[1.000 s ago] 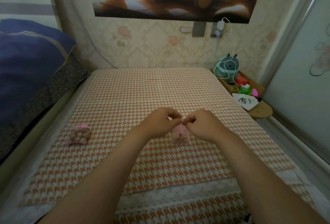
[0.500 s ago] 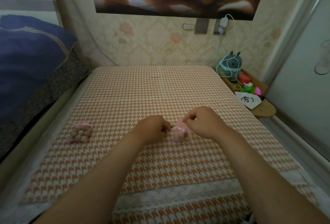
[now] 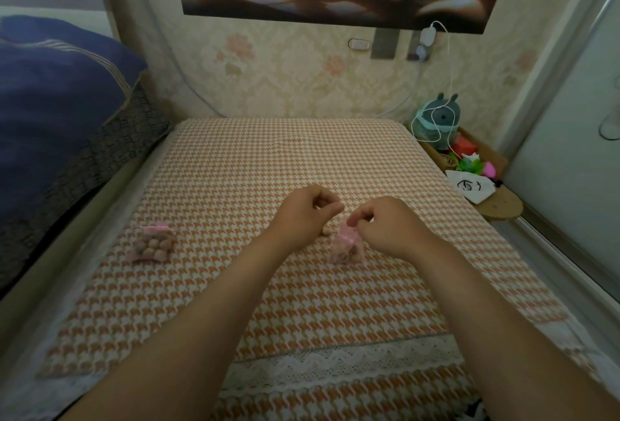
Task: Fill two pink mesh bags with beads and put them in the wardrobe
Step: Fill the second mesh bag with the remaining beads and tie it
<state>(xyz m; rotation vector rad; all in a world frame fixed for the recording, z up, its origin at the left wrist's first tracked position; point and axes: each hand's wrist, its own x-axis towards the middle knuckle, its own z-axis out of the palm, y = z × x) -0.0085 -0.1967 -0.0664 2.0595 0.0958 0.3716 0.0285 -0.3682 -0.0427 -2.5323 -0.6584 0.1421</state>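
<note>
A pink mesh bag (image 3: 345, 248) with a few beads in it stands on the houndstooth bed cover (image 3: 235, 169) in the middle. My right hand (image 3: 385, 229) pinches its top edge. Just left of the bag, my left hand (image 3: 305, 212) is raised a little, with thumb and forefinger pinched together on what looks like a small bead. A loose tan bead (image 3: 324, 231) lies on the cover under that hand. A second pink mesh bag (image 3: 151, 246), full of tan beads and tied with a bow, lies flat to the left, apart from both hands.
A blue quilt (image 3: 57, 85) is piled along the left side. At the right stand a small shelf (image 3: 496, 209) with a grey plush toy (image 3: 436, 125) and trinkets, and a pale sliding door (image 3: 570, 152). A charger cable (image 3: 449, 61) hangs from the wall.
My left hand dipped to the cover beside the bag and has risen again with its fingertips pinched. My right hand kept its hold on the bag's top. The view has shifted slightly.
</note>
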